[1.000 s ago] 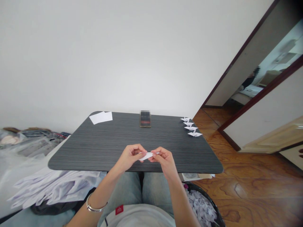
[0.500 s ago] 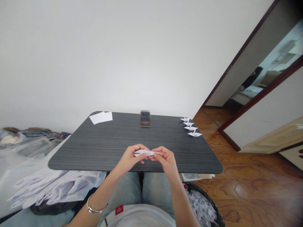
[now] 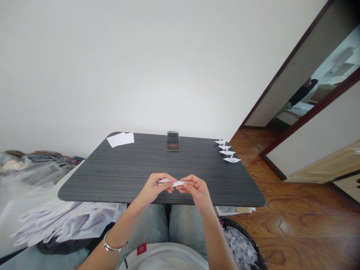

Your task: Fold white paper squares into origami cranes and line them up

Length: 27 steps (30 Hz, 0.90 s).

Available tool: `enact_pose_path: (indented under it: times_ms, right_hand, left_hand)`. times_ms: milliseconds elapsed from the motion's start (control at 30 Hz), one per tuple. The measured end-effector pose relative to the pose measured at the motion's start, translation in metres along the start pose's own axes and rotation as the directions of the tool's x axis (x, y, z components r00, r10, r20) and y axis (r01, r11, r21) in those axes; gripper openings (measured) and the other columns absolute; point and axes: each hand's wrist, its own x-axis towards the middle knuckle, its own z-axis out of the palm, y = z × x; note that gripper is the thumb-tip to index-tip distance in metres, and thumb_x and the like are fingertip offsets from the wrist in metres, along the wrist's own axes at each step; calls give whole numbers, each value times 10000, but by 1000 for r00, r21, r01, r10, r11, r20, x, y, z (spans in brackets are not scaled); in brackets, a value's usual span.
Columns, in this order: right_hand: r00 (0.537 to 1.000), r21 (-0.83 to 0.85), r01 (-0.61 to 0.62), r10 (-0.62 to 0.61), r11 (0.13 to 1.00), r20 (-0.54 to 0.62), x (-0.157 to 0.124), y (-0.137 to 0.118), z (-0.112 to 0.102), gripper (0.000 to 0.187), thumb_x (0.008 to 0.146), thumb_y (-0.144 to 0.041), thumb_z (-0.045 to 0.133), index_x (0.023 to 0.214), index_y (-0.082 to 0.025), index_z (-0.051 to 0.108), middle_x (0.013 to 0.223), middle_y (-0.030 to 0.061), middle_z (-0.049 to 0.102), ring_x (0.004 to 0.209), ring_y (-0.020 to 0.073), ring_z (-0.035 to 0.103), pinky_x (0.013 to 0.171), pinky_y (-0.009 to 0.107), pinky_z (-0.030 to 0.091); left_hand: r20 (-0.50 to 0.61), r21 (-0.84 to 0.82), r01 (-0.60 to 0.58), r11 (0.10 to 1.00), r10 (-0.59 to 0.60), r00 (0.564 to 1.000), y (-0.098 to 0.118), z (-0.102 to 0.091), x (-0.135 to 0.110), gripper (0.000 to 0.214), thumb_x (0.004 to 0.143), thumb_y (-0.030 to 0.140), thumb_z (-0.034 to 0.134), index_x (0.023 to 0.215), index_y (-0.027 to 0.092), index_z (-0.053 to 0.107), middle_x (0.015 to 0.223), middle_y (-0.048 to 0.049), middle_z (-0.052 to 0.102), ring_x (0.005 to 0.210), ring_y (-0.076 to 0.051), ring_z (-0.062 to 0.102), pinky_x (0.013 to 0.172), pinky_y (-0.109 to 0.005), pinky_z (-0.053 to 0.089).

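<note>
Folded paper is pinched btwn fingertips of L hand & R hand, held over bench nr front edge; 4 paper birds are lined up far R.

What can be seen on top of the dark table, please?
White sheets, a pixelated object and four folded paper figures. The left hand and right hand, pinching folded white paper, hide the tabletop directly behind them.

Soft even light, glare on wood floor, dark upper-right corner
</note>
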Motion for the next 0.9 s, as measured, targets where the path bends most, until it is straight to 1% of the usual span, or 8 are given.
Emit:
enact_pose_path:
  times_ms: [100,267,400,633,700,767,833,900]
  right_hand:
    - [1000,3,1,-1,1000,-2,0,1,0,164,689,-299,666,764,-157,634,693,42,707,650,159,673,588,230,536]
    - [1000,-11,22,-22,1000,-8,-1,1,0,130,690,-285,665,724,-163,637,678,29,706,640,151,671,579,214,531]
    - [999,-17,44,-45,999,-15,-2,0,1,102,694,-272,662,707,-173,640,648,15,702,630,137,667,572,194,521]
    - [995,-61,97,-98,993,-15,-3,2,2,100,709,-272,646,694,-174,635,661,17,701,637,144,663,579,215,521]
    - [993,-87,118,-120,989,-21,-3,3,2,100,718,-272,636,702,-173,632,679,20,701,648,150,663,587,226,523]
    - [989,-123,140,-144,982,-25,-4,3,3,98,733,-269,620,710,-173,628,691,22,699,667,155,663,602,238,524]
    - [986,-164,157,-164,974,-25,-5,2,4,97,750,-262,600,720,-173,623,695,24,695,683,160,662,626,253,525]
    - [984,-200,170,-178,965,-23,-5,2,6,94,765,-254,581,736,-174,620,700,26,692,694,165,662,652,272,527]
  left_hand:
    - [1,-28,14,1000,-14,1000,0,0,0,166,627,241,682,710,100,661,579,-7,642,498,-90,567,534,-196,456]
    - [48,-44,30,999,-27,998,-1,-2,0,187,627,262,688,706,98,647,576,-8,642,493,-96,573,522,-199,454]
    - [71,-54,-12,998,16,997,-2,-4,-1,191,653,274,672,715,96,642,564,-9,634,480,-105,580,505,-203,451]
    - [99,-66,-55,996,61,993,-4,-5,-1,195,667,289,662,678,99,618,547,-5,611,496,-107,576,526,-216,465]
    - [119,-65,-58,996,66,991,-4,-5,-1,204,676,303,649,698,103,614,572,-11,609,527,-118,579,525,-227,474]
    - [135,-62,-76,995,84,987,-3,-5,-1,225,684,327,635,722,106,616,643,-27,613,600,-141,591,517,-231,478]
    - [118,-45,-84,995,89,989,0,-4,-2,249,694,351,616,751,108,618,696,-37,615,649,-153,594,496,-218,469]
    - [61,-18,-57,998,58,996,3,-1,-3,270,704,368,600,799,115,612,695,-32,620,622,-139,587,461,-195,445]
